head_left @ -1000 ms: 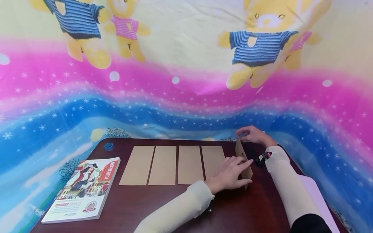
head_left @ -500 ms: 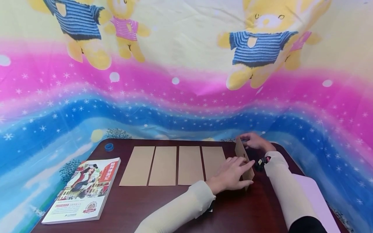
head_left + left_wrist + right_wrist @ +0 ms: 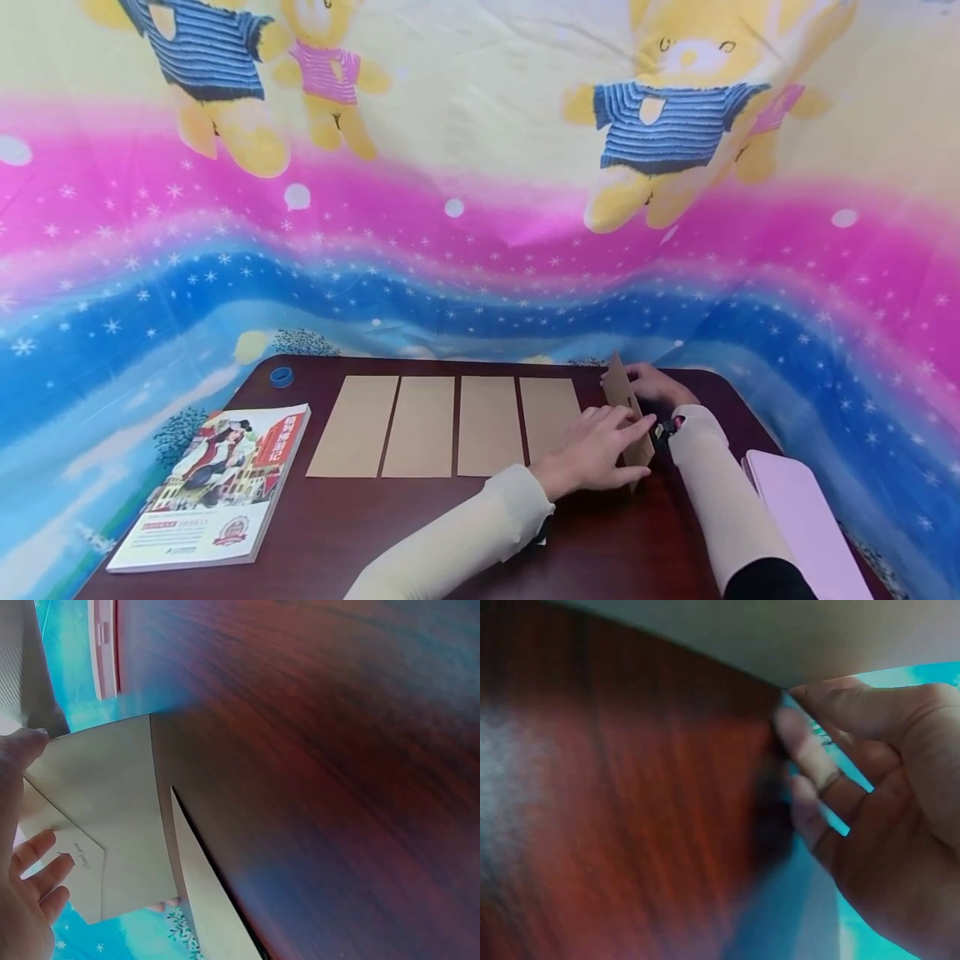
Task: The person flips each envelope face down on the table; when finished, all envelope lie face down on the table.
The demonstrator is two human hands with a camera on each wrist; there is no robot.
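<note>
A brown kraft envelope stands on its long edge at the right of the dark table. In the left wrist view its pointed flap shows, bearing small handwritten-style print. My left hand holds its near end, thumb at the near edge and index finger over the top; the other fingers are spread before the flap. At the far end, my right hand grips the envelope, partly hidden behind it. The right wrist view shows that hand's thumb and fingers at a corner of it.
Several flat brown rectangles lie in a row left of the hands. A book lies at the left, with a blue tape roll behind it. A pale pink case is at the right, and a printed curtain hangs behind the table.
My right hand has slid down along the envelope's far end, its forearm shifting left and uncovering more of the pink case. The left hand stays nearly still.
</note>
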